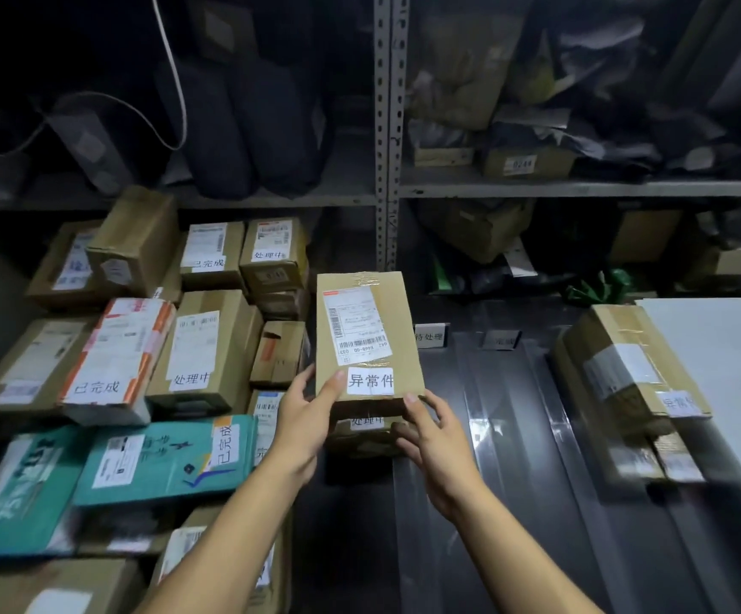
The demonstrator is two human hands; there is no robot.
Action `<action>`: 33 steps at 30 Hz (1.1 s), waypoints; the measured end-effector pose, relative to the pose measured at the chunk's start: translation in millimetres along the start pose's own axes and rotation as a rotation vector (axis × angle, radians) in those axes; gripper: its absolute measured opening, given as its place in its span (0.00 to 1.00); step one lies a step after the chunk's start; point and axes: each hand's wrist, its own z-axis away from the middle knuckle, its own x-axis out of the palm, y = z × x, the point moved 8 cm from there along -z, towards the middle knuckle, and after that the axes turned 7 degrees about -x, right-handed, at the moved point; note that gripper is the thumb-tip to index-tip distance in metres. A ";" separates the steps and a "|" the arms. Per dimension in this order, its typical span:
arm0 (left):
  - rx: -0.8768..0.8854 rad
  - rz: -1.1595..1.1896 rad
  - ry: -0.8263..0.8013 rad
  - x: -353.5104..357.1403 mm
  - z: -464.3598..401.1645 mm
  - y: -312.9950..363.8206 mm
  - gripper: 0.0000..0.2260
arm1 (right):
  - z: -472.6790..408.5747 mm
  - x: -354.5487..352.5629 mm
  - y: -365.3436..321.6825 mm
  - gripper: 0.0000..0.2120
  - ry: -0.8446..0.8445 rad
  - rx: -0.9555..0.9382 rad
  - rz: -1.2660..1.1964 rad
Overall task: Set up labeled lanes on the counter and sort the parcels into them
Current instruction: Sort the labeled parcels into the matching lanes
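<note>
A tall cardboard parcel [399, 330] with a shipping label and a white sticker reading 异常件 is lifted in the middle of the view. My left hand [304, 412] grips its lower left corner, thumb on the front face. My right hand [430, 432] holds its lower right corner from beneath. Two small lane labels stand on the dark counter [514, 458]: one white label [429, 335] and a darker one [500, 339]. Another cardboard parcel [625, 370] with a 异常件 sticker lies on the counter at the right. A lower box [366, 432] sits partly hidden under the held parcel.
A pile of labelled cardboard boxes [209, 343] and teal mailers [169, 458] fills the left side. Metal shelving [388, 126] with bags and boxes rises behind. A white sheet [722, 370] covers the counter's right end.
</note>
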 end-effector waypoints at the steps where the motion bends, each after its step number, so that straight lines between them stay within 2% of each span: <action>1: -0.002 -0.001 -0.001 0.1 2.1 -0.8 0.26 | 2.0 -1.6 -0.1 0.13 -0.001 0.003 0.007; 8: 0.000 0.008 0.024 -5.3 13.8 -6.3 0.26 | 9.8 -4.6 2.2 0.12 -0.009 0.024 0.012; 18: 0.017 0.027 -0.004 4.3 16.9 -3.9 0.24 | 19.2 0.9 5.4 0.32 0.032 0.063 -0.138; 25: 0.027 -0.001 -0.031 14.0 12.1 -3.3 0.27 | 22.4 -0.9 -5.1 0.22 0.057 0.049 -0.188; 30: 0.045 -0.039 -0.080 41.8 18.1 -4.2 0.18 | 23.4 -21.9 -10.5 0.24 0.105 0.029 -0.199; 33: 0.036 -0.034 -0.094 55.8 19.5 -9.4 0.18 | 22.6 -36.1 -12.8 0.27 0.141 0.013 -0.217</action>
